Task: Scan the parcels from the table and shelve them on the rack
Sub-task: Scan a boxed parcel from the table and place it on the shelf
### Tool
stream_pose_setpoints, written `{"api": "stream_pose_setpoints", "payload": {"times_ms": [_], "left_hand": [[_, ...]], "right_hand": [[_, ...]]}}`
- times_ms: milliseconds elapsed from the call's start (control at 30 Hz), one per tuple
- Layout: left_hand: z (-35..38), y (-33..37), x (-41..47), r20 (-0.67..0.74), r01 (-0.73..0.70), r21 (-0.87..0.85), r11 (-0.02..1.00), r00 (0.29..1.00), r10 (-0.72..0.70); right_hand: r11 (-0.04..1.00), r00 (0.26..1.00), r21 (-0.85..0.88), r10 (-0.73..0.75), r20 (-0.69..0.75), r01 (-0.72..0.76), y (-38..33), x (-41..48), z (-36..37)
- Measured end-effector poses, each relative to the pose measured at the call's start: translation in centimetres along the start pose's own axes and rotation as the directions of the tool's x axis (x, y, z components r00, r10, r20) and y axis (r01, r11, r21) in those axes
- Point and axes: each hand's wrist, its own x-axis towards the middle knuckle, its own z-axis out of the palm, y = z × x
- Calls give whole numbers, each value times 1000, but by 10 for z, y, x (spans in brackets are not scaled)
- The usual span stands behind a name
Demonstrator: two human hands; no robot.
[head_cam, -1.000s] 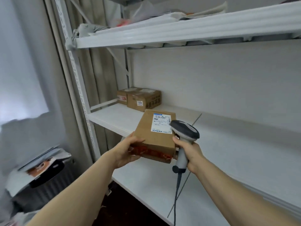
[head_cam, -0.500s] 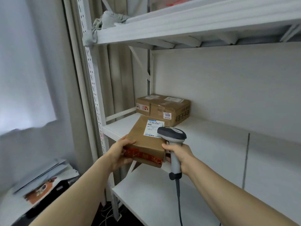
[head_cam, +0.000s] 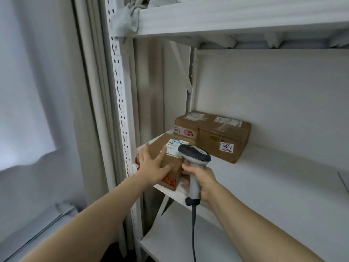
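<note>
Brown cardboard parcel (head_cam: pixel 164 138) just landed on the white rack shelf (head_cam: pixel 264 176), my left hand (head_cam: pixel 153 167) released flat against it, right hand (head_cam: pixel 203 178) grasping the grey barcode scanner (head_cam: pixel 194 154), so shelved, I'd say.

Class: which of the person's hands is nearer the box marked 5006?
Right. The right hand, gripping the scanner, is just in front of the box; the left hand lies farther left, on the other parcel.

The parcel (head_cam: pixel 170 157) now lies on the shelf (head_cam: pixel 264 176), left hand (head_cam: pixel 153 167) flat.
</note>
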Motion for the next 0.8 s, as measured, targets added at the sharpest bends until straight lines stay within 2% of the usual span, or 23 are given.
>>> {"api": "stream_pose_setpoints", "payload": {"times_ms": [100,300,800], "left_hand": [[7,1,13,146,-105,216,971,987,74],[1,12,43,22,-125,387,914,992,126],[19,25,91,0,-115,390,913,992,125]], "right_hand": [[1000,999,-2,-14,-44,14,-3,14,4],[1000,994,-24,-12,-106,10,-4,24,-7],[998,978,60,-13,-207,26,-2,16,-44]]}}
